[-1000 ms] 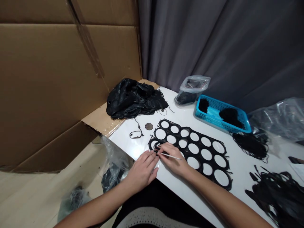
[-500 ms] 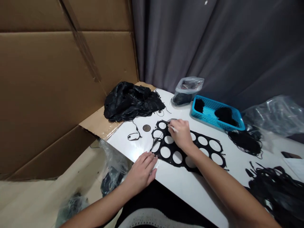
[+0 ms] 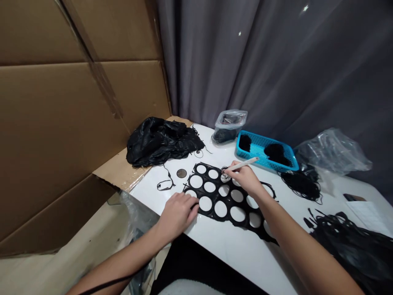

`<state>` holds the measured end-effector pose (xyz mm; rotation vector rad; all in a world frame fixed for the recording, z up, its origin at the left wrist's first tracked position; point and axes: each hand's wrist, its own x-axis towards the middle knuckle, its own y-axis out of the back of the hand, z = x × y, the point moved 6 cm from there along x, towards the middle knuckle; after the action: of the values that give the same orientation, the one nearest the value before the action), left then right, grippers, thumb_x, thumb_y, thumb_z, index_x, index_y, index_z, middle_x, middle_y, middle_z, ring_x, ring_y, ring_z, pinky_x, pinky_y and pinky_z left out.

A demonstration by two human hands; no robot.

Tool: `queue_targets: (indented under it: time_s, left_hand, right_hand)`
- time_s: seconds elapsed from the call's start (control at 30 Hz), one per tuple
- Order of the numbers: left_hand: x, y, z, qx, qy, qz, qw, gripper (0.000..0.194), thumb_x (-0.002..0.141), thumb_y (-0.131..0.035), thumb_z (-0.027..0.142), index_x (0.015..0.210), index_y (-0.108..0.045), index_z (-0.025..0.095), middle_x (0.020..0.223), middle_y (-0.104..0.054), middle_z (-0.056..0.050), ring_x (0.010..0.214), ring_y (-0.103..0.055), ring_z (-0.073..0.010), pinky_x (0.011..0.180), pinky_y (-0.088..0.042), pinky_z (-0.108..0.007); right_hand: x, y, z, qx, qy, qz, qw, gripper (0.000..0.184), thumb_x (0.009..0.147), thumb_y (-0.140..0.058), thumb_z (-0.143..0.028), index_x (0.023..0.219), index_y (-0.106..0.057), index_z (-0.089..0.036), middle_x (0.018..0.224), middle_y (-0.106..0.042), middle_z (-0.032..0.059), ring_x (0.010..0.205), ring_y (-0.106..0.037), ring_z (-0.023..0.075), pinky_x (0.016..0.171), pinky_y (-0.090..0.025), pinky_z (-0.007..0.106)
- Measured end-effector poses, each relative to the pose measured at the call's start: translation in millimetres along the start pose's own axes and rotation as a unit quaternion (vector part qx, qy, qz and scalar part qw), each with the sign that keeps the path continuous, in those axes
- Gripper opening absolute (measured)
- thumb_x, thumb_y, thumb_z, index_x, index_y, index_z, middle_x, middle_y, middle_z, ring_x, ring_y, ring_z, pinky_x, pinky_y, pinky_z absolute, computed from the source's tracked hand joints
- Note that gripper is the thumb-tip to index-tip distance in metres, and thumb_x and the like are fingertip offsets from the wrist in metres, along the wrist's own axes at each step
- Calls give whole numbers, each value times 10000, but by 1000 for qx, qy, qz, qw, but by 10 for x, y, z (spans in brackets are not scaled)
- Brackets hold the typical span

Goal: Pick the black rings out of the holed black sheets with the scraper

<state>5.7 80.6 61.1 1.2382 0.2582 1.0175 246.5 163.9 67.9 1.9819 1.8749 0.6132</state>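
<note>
A black sheet with round cut-out holes (image 3: 229,203) lies flat on the white table (image 3: 233,246). My left hand (image 3: 176,213) rests at the sheet's near left corner, fingers curled down onto its edge. My right hand (image 3: 244,180) is over the sheet's far side, pinched round a thin white stick tool (image 3: 244,164) whose tip points at a hole near the far edge. A small dark disc (image 3: 181,173) and a loose black ring with a tail (image 3: 164,184) lie on the table left of the sheet.
A crumpled black heap (image 3: 161,139) lies at the table's far left corner on cardboard. A blue basket (image 3: 260,147) with black pieces and a zip bag (image 3: 229,125) stand behind. Black scrap piles (image 3: 346,237) and a clear plastic bag (image 3: 331,151) lie right. Cardboard wall left, grey curtain behind.
My right hand left the sheet's near left corner, went to the far side and now points the stick into a far hole. The sheet has shifted on the table. The left hand's fingers curled.
</note>
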Motion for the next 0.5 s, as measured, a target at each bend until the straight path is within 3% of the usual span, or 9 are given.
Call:
queue_targets:
  time_s: [0.13,0.2,0.3,0.4,0.5]
  left_hand:
    - [391,-3,-37,-211,57,24,975,371,938,-607,350,1280,-517,239,1101,-603,-53,1015,-606,-199,836,-542,-333]
    - [591,-75,-38,-261,65,32,962,534,897,-663,373,1368,-443,248,1207,-552,-82,1120,-574,-223,854,-553,-350]
    - [847,-210,-50,-310,54,10,949,633,827,-734,282,1385,-439,244,1321,-508,-110,1256,-508,-259,964,-513,-404]
    - [1028,-353,-69,-439,35,-91,893,586,818,-714,198,1354,-477,206,1128,-631,-84,1090,-626,-218,920,-529,-376]
    - [1152,-410,-104,-504,24,-148,851,490,834,-676,177,1300,-526,171,874,-655,-18,843,-676,-152,805,-547,-315]
  right_hand:
    - [-164,-90,-179,29,13,-32,999,277,796,-651,-422,679,-497,-223,616,-551,-18,597,-498,160,544,-359,269]
    - [-261,-123,-325,27,31,-49,998,258,808,-642,-406,693,-507,-219,663,-571,-17,601,-503,149,543,-371,266]
    - [-377,-163,-406,107,2,-102,989,275,811,-657,-420,721,-492,-219,672,-551,-37,510,-455,110,480,-340,252]
    - [-447,-152,-315,238,-60,-135,960,347,771,-726,-434,724,-454,-224,644,-518,-55,465,-411,83,428,-294,232]
    - [-499,-158,-149,358,-118,-159,913,414,722,-789,-415,722,-420,-229,700,-585,-13,554,-503,106,416,-291,209]
